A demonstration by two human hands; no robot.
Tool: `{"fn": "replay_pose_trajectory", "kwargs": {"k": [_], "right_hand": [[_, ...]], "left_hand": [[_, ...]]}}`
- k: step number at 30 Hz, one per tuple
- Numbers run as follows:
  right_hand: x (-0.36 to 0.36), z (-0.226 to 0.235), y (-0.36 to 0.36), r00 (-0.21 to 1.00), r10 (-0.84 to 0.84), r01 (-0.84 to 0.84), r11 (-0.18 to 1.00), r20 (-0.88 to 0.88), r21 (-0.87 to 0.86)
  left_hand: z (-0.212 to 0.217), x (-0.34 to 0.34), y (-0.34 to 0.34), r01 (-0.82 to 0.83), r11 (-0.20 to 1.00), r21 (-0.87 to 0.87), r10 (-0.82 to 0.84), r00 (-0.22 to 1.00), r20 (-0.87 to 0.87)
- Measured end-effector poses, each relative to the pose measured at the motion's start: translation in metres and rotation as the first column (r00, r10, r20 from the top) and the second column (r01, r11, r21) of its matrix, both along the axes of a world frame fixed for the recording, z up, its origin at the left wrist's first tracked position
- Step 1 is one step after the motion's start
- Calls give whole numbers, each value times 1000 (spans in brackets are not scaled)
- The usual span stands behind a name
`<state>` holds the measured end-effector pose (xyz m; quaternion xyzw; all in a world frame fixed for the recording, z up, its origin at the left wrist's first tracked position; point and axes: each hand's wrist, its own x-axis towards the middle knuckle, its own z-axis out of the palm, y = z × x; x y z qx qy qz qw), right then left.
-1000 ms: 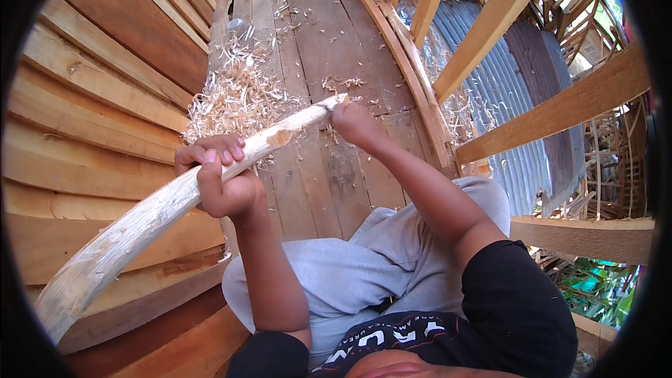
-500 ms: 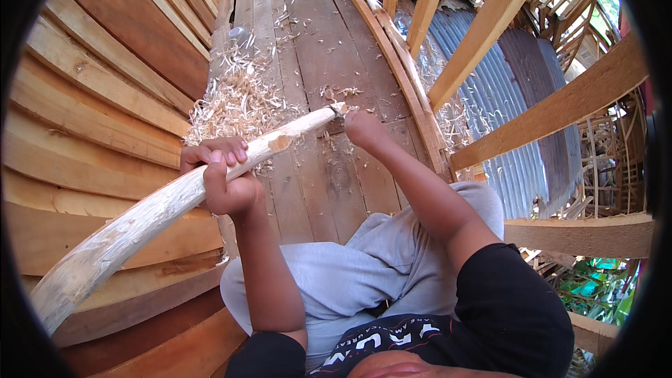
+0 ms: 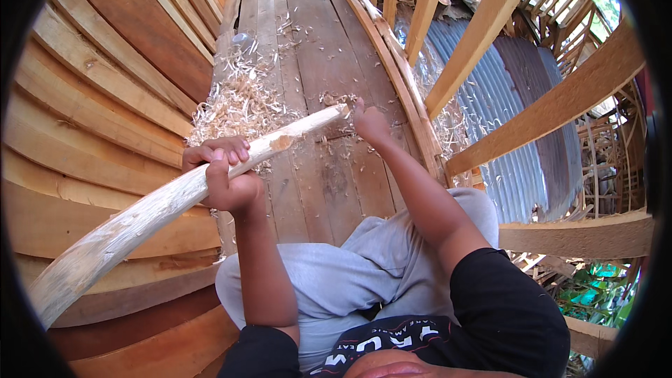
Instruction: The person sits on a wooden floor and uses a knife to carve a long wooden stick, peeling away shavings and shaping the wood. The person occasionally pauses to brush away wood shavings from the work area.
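Observation:
A long, pale, stripped wooden pole runs from the lower left up to the middle of the view. My left hand is wrapped around it near its middle. My right hand sits at the pole's far tip, which rests on the plank floor; the fingers are closed there, and whether they grip the tip or a small tool is hidden. A heap of light wood shavings lies just beyond the left hand.
Curved wooden planking rises on the left. Slanted timber beams and corrugated metal sheeting stand on the right. My grey-trousered knees fill the lower middle.
The pole's far tip and my right hand have moved slightly forward and right along the planks. My left hand keeps the same grip.

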<state>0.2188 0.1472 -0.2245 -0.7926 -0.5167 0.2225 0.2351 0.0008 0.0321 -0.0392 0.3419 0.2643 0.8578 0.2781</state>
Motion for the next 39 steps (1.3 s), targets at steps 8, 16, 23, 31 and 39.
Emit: {"fn": "replay_pose_trajectory", "kwargs": {"k": [8, 16, 23, 31, 39], "right_hand": [[13, 24, 3, 830, 29, -55, 998, -557, -30], [16, -5, 3, 865, 173, -240, 967, -471, -86], [14, -10, 0, 825, 174, -238, 970, -538, -50], [3, 19, -10, 671, 52, -307, 928, -740, -213], [-6, 24, -14, 831, 219, -314, 943, -511, -107]], "left_hand": [[14, -10, -8, 13, 1000, 11, -13, 1000, 20], [13, -10, -8, 22, 999, 36, -21, 1000, -15], [15, -8, -6, 18, 998, 62, -18, 1000, -11], [16, -8, -8, -11, 998, 60, 14, 999, -46], [16, -4, -9, 6, 998, 63, -2, 998, -63]]}}
